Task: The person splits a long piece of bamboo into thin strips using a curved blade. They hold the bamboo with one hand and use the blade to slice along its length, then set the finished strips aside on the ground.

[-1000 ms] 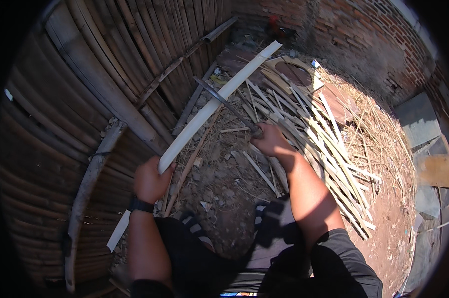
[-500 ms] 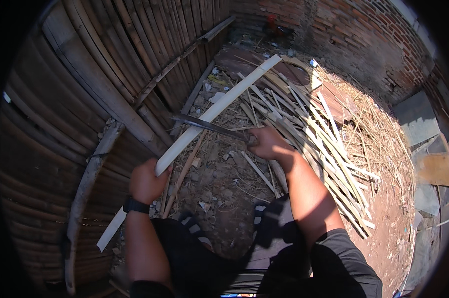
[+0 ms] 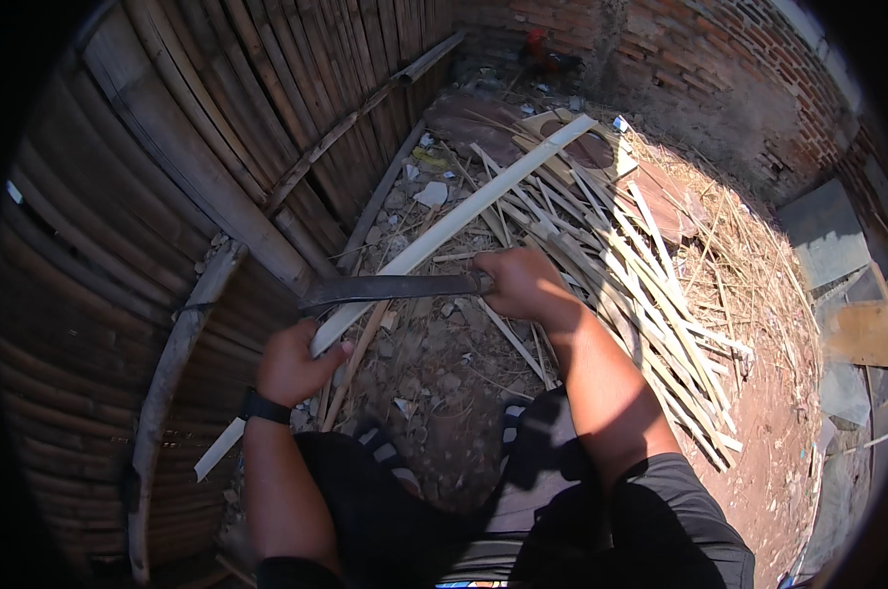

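Note:
A long pale bamboo strip [image 3: 478,204] slants from lower left to the far middle. My left hand [image 3: 298,363] is wrapped round it near its lower part, and its short rear end sticks out past my wrist. My right hand [image 3: 524,284] grips the handle of a machete [image 3: 395,287]. The dark blade lies across the strip just beyond my left hand, its tip pointing left toward the bamboo wall. Whether the edge is biting into the strip, I cannot tell.
A bamboo slat wall [image 3: 218,147] rises close on the left. Many cut bamboo strips [image 3: 611,255] lie heaped on the ground at right. A brick wall [image 3: 689,59] closes the far side, with a rooster [image 3: 547,61] near it. Flat panels [image 3: 822,231] lean at far right.
The machete blade has come down along the strip toward my left hand and turned to show its broad side. The strip's far end has swung right and slightly nearer.

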